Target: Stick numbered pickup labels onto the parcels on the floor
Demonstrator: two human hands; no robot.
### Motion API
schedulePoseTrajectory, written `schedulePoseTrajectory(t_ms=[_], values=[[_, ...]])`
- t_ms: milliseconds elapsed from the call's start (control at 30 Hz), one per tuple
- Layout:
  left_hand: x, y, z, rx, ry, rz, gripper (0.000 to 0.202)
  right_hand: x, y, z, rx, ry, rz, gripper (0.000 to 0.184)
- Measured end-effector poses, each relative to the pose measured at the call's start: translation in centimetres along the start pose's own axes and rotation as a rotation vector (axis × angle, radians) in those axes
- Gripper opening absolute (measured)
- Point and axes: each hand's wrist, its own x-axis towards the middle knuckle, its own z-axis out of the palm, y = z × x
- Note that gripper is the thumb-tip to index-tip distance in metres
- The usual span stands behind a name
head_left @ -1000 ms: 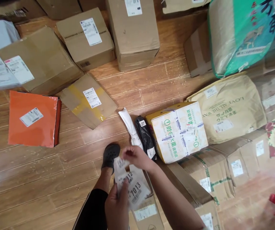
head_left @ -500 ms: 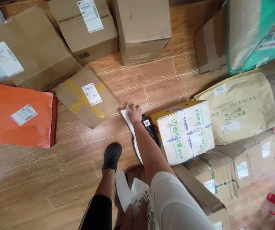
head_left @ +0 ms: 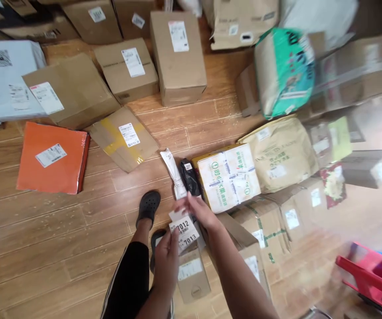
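Note:
My left hand (head_left: 167, 246) is closed on a strip of printed number labels (head_left: 184, 230) reading 7012 and 7013. Just above the strip is my right hand (head_left: 199, 210), its slightly blurred fingers apart, with nothing visible in them. Beyond the hands, a slim white package (head_left: 173, 175) lies on the floor with a small label at its far end. Alongside it is a black plastic-wrapped package (head_left: 190, 177) that also bears a small white label. A white and yellow fruit box (head_left: 229, 179) sits to the right of them.
Cardboard boxes (head_left: 179, 62) line the far side. An orange package (head_left: 53, 157) and a taped carton (head_left: 124, 137) lie left. A beige bag (head_left: 280, 155) and a green package (head_left: 286, 73) are at right, a red plastic object (head_left: 370, 274) lower right. My shoe (head_left: 148, 206) stands near the white package.
My right hand has drawn back from the white package to the label strip. My left hand has raised the strip into fuller view. The camera view takes in more of the floor.

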Motion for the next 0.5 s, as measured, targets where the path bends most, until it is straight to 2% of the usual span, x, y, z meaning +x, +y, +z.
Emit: schedulePoseTrajectory(t_ms=[67, 133, 300, 333, 433, 500], values=[[-1.0, 0.6, -0.2, 0.030, -0.062, 0.120, 0.055, -6.6, -0.9, 1.5, 0.119, 0.032, -0.025, 0.043], [-3.3, 0.8, -0.6, 0.024, -0.107, 0.180, 0.054, -12.2, -1.4, 3.2, 0.208, 0.140, -0.096, 0.031], [-12.8, 1.6, -2.3, -0.175, -0.244, 0.016, 0.069, -23.2, -1.5, 8.0, 0.422, 0.279, -0.151, 0.035], [-15.0, 2.0, -2.9, -0.183, -0.253, 0.026, 0.069, -25.1, -1.5, 9.0, 0.438, 0.290, -0.167, 0.036], [-21.3, 2.5, -5.0, -0.084, -0.245, 0.233, 0.062, -30.6, -1.1, 11.9, 0.472, 0.323, -0.227, 0.040], [-24.8, 1.6, -6.6, 0.049, -0.226, 0.406, 0.054, -33.8, -0.5, 13.8, 0.506, 0.365, -0.287, 0.045]])
